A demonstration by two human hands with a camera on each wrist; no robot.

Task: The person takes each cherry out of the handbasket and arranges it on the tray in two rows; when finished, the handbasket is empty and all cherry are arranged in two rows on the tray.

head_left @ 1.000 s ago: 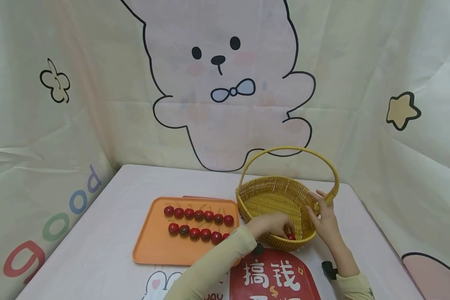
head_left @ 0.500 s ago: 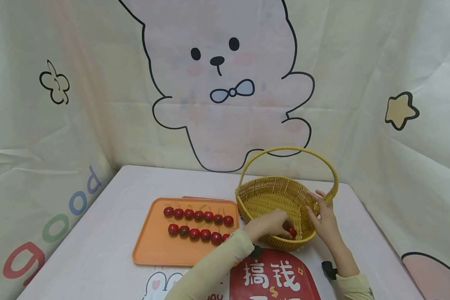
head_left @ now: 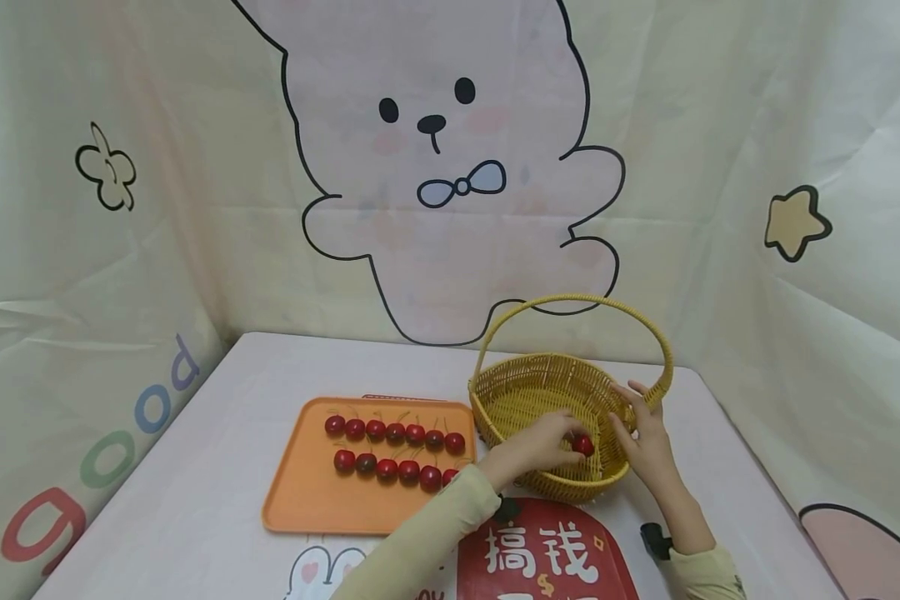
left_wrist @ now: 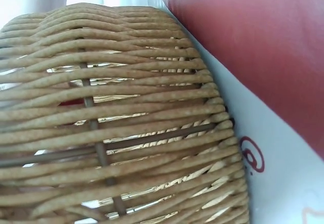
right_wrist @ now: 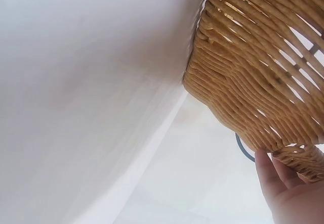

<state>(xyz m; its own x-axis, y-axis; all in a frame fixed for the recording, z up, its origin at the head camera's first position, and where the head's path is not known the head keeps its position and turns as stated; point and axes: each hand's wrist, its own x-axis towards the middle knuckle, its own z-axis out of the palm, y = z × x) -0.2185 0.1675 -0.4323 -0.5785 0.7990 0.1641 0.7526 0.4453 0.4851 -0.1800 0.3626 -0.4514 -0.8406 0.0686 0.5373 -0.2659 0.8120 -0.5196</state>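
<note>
In the head view, a yellow-brown wicker basket (head_left: pixel 495 400) with a tall arched handle stands on the table. A red cherry (head_left: pixel 583 446) lies inside it on the near right. My left hand (head_left: pixel 540 446) reaches over the near rim, thumb and fingers spread apart beside this cherry. At the basket's right side my right hand (head_left: pixel 648 442) grips the rim by the handle's foot; its fingers (right_wrist: pixel 271 176) show there in the right wrist view. The left wrist view is filled by the basket's woven wall (left_wrist: pixel 126 118), with a bit of red behind the weave.
Left of the basket lies an orange tray (head_left: pixel 307 504) bearing two rows of cherries (head_left: pixel 395 432), several in each; my left sleeve (head_left: pixel 427 529) partly covers its corner. A red printed patch (head_left: pixel 547 550) is on the white tabletop in front. Printed curtains (head_left: pixel 450 267) enclose the table.
Inside the basket, the cherry and my left hand have shifted slightly away from the near rim. The left fingers have spread from around the cherry. My right hand keeps its grip.
</note>
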